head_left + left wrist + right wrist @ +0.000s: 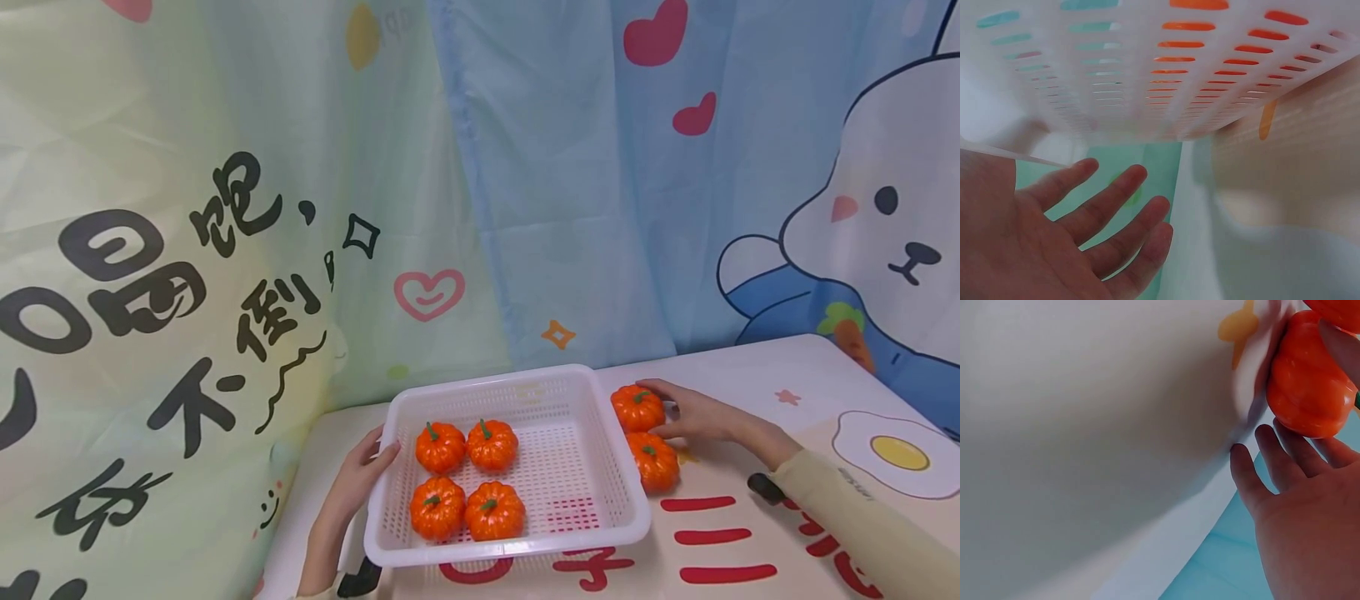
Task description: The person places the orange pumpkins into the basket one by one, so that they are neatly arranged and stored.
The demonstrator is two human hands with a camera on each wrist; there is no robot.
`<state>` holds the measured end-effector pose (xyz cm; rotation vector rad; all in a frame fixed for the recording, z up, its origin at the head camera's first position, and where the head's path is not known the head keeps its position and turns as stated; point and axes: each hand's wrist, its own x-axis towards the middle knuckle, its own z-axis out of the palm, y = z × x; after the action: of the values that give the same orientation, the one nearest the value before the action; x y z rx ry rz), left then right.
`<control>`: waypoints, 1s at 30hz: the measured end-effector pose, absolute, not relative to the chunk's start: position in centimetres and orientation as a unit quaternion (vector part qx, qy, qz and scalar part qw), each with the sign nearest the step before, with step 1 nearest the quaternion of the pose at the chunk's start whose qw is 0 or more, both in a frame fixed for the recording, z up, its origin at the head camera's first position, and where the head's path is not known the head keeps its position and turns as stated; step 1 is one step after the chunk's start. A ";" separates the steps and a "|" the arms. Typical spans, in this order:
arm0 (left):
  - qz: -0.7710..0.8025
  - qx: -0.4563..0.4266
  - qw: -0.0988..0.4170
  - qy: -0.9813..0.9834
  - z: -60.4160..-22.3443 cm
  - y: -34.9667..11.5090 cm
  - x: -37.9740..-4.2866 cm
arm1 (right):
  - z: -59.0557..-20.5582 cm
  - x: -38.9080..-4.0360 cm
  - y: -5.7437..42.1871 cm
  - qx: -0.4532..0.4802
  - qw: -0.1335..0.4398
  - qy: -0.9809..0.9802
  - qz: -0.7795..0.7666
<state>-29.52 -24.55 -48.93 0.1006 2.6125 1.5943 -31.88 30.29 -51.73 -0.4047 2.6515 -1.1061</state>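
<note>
A white plastic basket (555, 450) with slotted walls holds several glossy orange toy pumpkins (495, 510) with green stems, grouped on its left side. At the basket's left wall is my left hand (352, 475), its thumb at the rim; in the left wrist view the fingers (1116, 219) extend fairly straight beside the wall. Two more pumpkins stand just outside the right wall, one behind the other. My right hand (693, 412) holds the rear pumpkin (637, 407) between thumb and fingers. The front pumpkin (654, 462) sits close to that thumb.
The table (750, 367) has a printed cover with red strokes and a fried egg picture (900, 450). Behind it hangs a patterned curtain (555, 167), close to the table's back edge. Dark wrist straps show on both arms.
</note>
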 end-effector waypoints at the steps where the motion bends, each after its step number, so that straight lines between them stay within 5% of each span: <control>1: 0.520 0.036 0.038 0.853 -48.9 -24.5 -29.5 | -51.8 -31.9 30.3 -0.138 0.119 0.907 -0.380; 30: 0.533 0.033 0.042 0.844 -48.8 -24.4 -29.3 | -50.5 -31.9 31.4 -0.115 0.053 0.918 -0.377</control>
<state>-29.35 -24.44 -48.76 0.1016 2.5833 1.6311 -31.90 31.44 -50.46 -0.3501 2.7899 -1.1459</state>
